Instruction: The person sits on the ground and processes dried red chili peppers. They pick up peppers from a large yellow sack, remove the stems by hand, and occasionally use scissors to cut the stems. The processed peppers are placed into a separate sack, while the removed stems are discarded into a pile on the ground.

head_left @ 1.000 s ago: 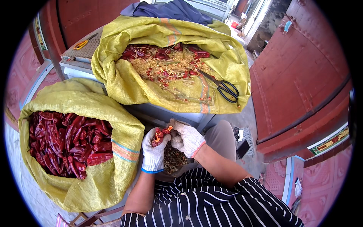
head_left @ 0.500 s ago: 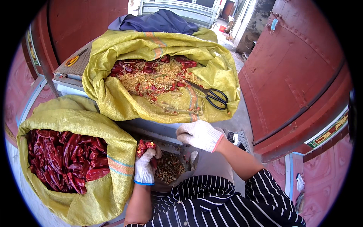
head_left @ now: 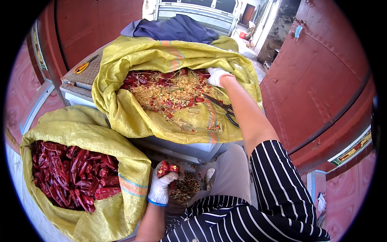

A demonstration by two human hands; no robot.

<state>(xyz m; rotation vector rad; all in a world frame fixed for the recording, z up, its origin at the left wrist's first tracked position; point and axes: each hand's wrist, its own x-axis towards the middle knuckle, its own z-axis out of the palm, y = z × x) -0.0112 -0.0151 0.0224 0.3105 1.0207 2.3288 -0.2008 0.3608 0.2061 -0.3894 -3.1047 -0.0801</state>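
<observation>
My left hand [head_left: 160, 186], in a white glove with a blue cuff, is closed round a few dried red chili peppers [head_left: 165, 168]; their cut ends show yellow seeds. It is beside the lower sack. My right hand [head_left: 218, 76], gloved with a pink cuff, reaches into the far right of the upper yellow woven sack [head_left: 161, 131], by red chilies at its back. Its fingertips are hidden there, so their grip does not show. Pale seeds and stem bits [head_left: 165, 94] cover the sack's middle. Black-handled scissors [head_left: 219, 104] lie on the sack, partly covered by my right forearm.
At lower left stands another yellow sack [head_left: 80, 117] full of whole dried red chilies [head_left: 72, 173]. Orange-handled scissors [head_left: 82, 67] rest on the surface behind. Below is a pile of stem scraps [head_left: 184, 188]. Dark blue cloth [head_left: 173, 29] is draped behind the upper sack; a red door [head_left: 318, 80] stands right.
My right hand has moved from the near edge of the upper sack up and into its far right side. My left hand still holds the chilies, a little further right in the picture.
</observation>
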